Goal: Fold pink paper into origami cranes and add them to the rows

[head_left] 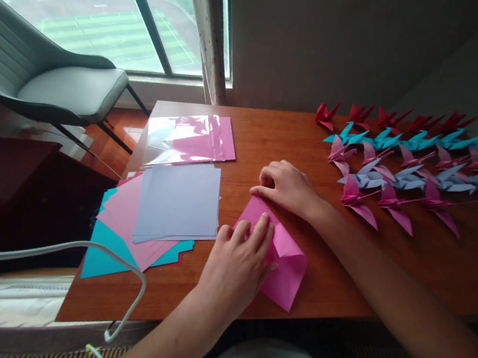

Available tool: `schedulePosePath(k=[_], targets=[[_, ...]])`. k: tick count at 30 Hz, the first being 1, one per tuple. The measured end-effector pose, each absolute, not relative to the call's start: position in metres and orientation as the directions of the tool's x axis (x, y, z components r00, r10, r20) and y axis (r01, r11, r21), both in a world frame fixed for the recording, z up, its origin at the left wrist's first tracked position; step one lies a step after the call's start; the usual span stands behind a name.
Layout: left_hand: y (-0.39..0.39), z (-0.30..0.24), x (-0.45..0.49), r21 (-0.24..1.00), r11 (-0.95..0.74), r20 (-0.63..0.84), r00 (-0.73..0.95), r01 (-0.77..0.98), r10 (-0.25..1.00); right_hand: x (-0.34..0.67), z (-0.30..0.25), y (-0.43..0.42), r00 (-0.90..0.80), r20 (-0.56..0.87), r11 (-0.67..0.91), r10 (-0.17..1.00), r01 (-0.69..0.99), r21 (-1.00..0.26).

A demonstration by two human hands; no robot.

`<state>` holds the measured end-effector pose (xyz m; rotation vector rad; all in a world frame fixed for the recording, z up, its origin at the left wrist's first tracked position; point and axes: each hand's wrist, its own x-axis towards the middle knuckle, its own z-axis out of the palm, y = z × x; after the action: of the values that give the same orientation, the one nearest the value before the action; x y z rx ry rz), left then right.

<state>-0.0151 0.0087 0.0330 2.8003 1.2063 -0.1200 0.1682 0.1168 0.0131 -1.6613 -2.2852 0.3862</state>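
A sheet of bright pink origami paper (288, 280) lies partly folded on the wooden table, one corner towards me and one pointing away. My left hand (242, 260) rests on it with fingers stretched out, pressing it down and hiding its left part. At the far corner is my right hand (290, 187), its fingers curled and its thumb and forefinger closed at the paper's tip. To the right stand rows of folded paper cranes: dark pink cranes (357, 202) nearest me, then pale lilac, light pink, turquoise (382, 138) and red cranes (326, 117) at the back.
Left of my hands lies a fanned stack of paper, with lilac sheets (176, 201) over pink and turquoise ones (104, 251). Behind it is a clear plastic packet (186, 139) of pink paper. A white cable (141, 289) loops over the table's left edge. A grey chair (71, 89) stands beyond.
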Motion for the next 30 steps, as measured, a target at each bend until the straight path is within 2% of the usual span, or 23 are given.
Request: schedulePosePath(k=[4,11,23,27,30], targets=[[0.008,0.033,-0.016,0.063,-0.683,-0.11,0.685,0.728,0.72,0.165,0.011,0.121,-0.272,0.097,0.288,0.958,0.879,-0.381],[0.007,0.032,-0.015,0.071,-0.666,-0.078,0.67,0.743,0.739,0.175,-0.002,0.105,-0.31,0.173,0.355,0.935,0.827,-0.436],[0.005,0.03,-0.015,0.059,-0.659,-0.051,0.661,0.75,0.749,0.209,0.009,0.066,-0.424,0.026,0.393,0.905,0.813,-0.43],[0.006,0.03,-0.015,0.077,-0.658,-0.037,0.661,0.75,0.749,0.212,0.011,0.061,-0.43,0.025,0.385,0.902,0.78,-0.493],[0.007,0.032,-0.017,0.126,-0.653,-0.015,0.66,0.747,0.751,0.209,0.013,0.062,-0.372,0.046,0.33,0.927,0.75,-0.574]])
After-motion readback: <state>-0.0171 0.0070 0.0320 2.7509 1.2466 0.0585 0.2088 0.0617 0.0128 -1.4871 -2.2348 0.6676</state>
